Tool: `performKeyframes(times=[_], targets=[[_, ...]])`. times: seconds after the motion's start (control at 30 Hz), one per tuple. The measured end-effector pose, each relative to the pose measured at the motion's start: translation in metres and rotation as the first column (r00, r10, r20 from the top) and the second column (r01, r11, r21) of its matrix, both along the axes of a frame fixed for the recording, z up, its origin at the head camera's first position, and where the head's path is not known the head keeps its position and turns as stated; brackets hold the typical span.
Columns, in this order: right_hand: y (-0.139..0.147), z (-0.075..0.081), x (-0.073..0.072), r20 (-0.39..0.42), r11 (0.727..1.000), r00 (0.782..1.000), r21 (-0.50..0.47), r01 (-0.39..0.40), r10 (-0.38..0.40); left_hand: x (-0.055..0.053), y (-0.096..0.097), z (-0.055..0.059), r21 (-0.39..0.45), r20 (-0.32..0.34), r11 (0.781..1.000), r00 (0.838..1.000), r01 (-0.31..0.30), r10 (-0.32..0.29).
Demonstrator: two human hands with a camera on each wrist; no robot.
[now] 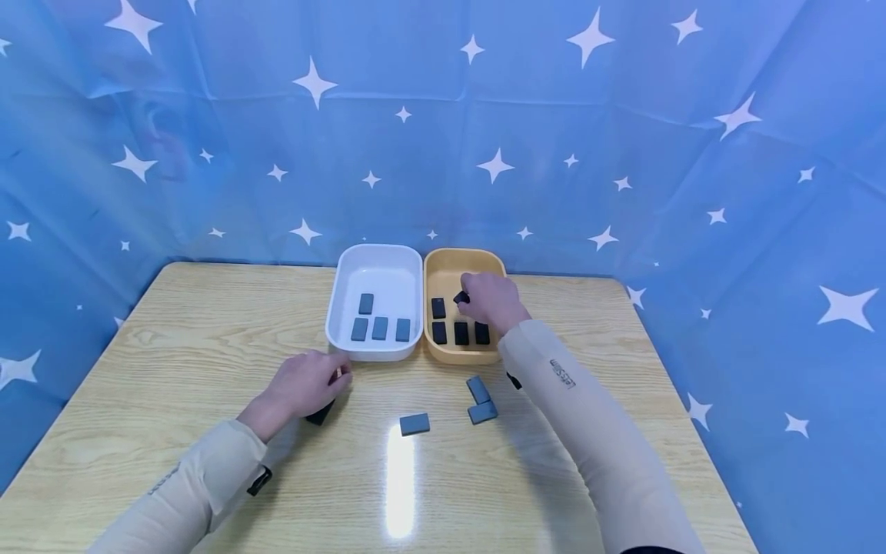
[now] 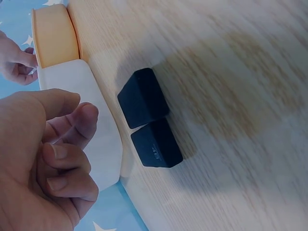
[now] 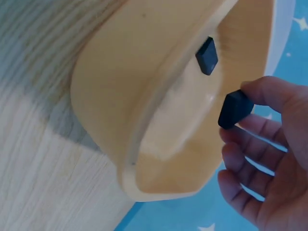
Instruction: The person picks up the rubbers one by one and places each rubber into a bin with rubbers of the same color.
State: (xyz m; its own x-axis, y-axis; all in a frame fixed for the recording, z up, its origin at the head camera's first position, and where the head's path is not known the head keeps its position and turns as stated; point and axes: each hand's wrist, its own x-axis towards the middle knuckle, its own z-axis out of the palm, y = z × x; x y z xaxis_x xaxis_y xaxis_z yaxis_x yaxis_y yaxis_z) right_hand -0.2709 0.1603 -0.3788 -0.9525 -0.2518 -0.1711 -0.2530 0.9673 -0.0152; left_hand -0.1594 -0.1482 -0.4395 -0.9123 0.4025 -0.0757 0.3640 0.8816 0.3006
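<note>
You have a black block (image 3: pixel 236 108) between thumb and fingers of your right hand (image 1: pixel 491 298), held tilted above the tan bin (image 3: pixel 110 86). Four more black blocks (image 1: pixel 461 333) lie in that bin: three in a row on the near side of your right hand, and one to its left.

Your left hand (image 1: pixel 304 385) has its fingers loosely curled and holds nothing. Below it, a pair of dark blocks (image 2: pixel 144 98) lies on the surface (image 1: pixel 588 323), seemingly touching; one carries a small pale marking too faint to read. The white bin (image 1: pixel 381 355) stands just beyond your left hand, beside the tan one, with four grey blocks (image 1: pixel 379 328) inside.

Between your hands and nearer you are three loose grey blocks (image 1: pixel 414 424), two of them touching near your right sleeve (image 1: pixel 574 400). Lettering there appears to read "LetsSlim"; that on your left sleeve (image 1: pixel 187 488) is too small to read. Your right forearm covers part of the surface. Beyond both hands hangs a blue curtain (image 1: pixel 429 131) with white stars.
</note>
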Motion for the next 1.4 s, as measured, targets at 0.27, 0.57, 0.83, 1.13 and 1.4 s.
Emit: performKeyframes(times=[0.27, 0.57, 0.83, 1.13, 1.4], targets=[[-0.009, -0.004, -0.017, 0.01, 1.0, 1.0, 0.01, 0.01, -0.01, 0.001, -0.003, -0.002, -0.012, 0.006, 1.0, 1.0, -0.018, 0.018], [-0.008, -0.009, -0.026, 0.099, 0.993, 0.989, -0.019, 0.113, -0.11, 0.004, -0.007, -0.002, 0.0, -0.012, 1.0, 1.0, -0.023, 0.023], [-0.009, -0.019, -0.034, 0.176, 0.969, 0.956, -0.028, 0.244, -0.236, 0.003, -0.012, -0.006, 0.006, -0.004, 1.0, 1.0, -0.029, 0.029], [-0.013, -0.031, -0.037, 0.168, 0.963, 0.952, -0.038, 0.266, -0.256, 0.003, -0.014, -0.007, 0.006, -0.011, 1.0, 1.0, -0.019, 0.019], [-0.016, -0.038, -0.035, 0.153, 0.958, 0.948, -0.021, 0.287, -0.281, 0.003, -0.017, -0.004, 0.011, 0.018, 0.999, 0.999, -0.03, 0.03]])
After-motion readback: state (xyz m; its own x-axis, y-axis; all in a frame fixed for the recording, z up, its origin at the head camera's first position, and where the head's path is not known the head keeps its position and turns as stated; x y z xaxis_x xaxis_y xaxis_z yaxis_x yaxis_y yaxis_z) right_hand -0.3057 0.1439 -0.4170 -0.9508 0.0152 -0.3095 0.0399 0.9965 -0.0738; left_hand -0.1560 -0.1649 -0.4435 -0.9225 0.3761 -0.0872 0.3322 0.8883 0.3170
